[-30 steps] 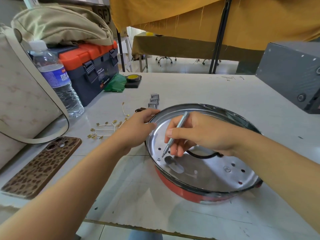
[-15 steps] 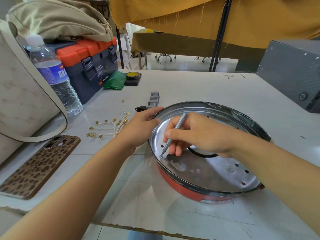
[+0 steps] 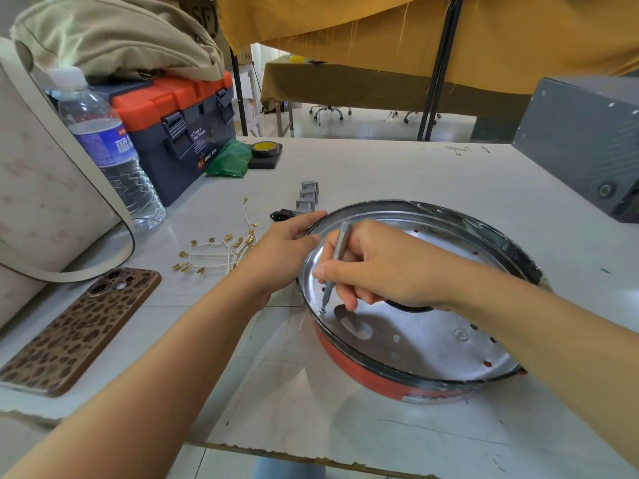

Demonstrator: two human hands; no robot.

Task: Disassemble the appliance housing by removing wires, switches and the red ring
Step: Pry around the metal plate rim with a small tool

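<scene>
Since the earlier frames, the slim grey metal screwdriver [image 3: 334, 262] has slid a little toward the near-left rim and its tip now sits on a small silver screw [image 3: 323, 310] in the floor of the round appliance housing [image 3: 432, 326], a shallow silver metal pan with a black rim. The right hand [image 3: 375, 267] pinches the screwdriver shaft between thumb and fingers, pen-style, with the tool leaning away from the person. The left hand [image 3: 281, 252] rests against the housing's left rim, fingers loosely curved along the edge to steady it. The housing sits tilted on the white worktable [image 3: 380, 174], with the red ring [image 3: 363, 371] showing as an orange-red band under its near edge, not yet removed. Already laid out to the left are the white wires with brass terminals [image 3: 221, 252], a row of small grey switches [image 3: 307, 197] and a black socket part [image 3: 281, 215]. Risks as judged from here: the slanted tool could cam out of the screw head and skid across the shiny metal, scratching it or jabbing the steadying fingers close by; the tilted pan could rock if pressed hard; a freed screw could roll through one of the open holes. A leopard-print phone [image 3: 76, 326] and clear plastic water bottle [image 3: 110, 153] stand well apart at left.
</scene>
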